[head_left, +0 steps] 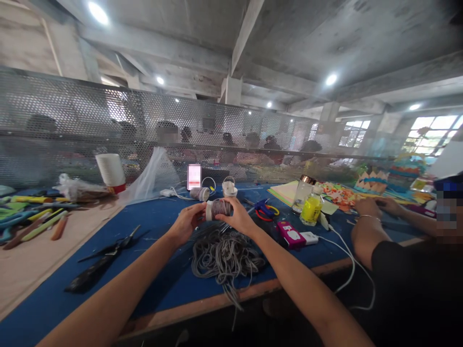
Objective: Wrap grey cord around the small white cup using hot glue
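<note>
Above the blue tabletop, my left hand (188,221) and my right hand (238,218) hold a spool of grey-brown thread (220,208) between them. My left fingers grip its pale end, and my right thumb and fingers close on the opposite end. Below the hands lies a loose tangle of grey cord (227,258), with strands hanging over the table's front edge. Just behind the held spool, a second spool (199,194) lies on its side. Next to it stands a small white basket-like item (229,188).
Black-handled pliers (104,260) lie at left, near several tools (39,217) and stacked paper cups (110,171). Blue-handled scissors (265,209), a magenta box (290,234), a yellow bottle (311,209) and a white cable are at right. A co-worker's arms (372,221) rest farther right. A perforated metal screen (144,130) stands behind.
</note>
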`<state>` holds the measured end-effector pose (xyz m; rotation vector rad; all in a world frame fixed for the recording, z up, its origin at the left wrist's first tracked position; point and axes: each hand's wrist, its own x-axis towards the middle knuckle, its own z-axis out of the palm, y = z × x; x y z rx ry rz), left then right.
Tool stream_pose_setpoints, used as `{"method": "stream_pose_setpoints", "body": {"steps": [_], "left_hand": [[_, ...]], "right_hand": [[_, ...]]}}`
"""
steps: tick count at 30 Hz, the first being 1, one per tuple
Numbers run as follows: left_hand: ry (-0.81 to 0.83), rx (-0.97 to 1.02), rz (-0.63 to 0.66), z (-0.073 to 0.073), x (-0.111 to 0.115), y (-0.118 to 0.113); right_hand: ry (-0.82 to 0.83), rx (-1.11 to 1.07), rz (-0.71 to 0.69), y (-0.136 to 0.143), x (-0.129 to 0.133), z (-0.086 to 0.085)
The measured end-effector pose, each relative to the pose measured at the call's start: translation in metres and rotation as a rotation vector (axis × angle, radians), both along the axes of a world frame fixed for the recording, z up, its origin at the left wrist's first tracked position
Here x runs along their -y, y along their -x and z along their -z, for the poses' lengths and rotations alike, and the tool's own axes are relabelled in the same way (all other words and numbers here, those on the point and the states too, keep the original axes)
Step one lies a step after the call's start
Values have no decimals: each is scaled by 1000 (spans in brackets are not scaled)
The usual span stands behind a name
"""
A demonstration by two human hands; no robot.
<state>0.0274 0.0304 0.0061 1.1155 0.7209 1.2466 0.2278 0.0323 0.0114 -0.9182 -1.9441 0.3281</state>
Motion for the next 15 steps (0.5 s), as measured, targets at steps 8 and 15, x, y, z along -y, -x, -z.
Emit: {"method": "stream_pose_setpoints", "body": {"steps": [8, 15], "left_hand": [[11, -27, -46, 0, -1, 1], [10, -19, -82, 0, -1, -1]], "right_hand": [[-68, 18, -40, 0, 4, -3], [-143, -33, -26, 0, 6, -9]]}}
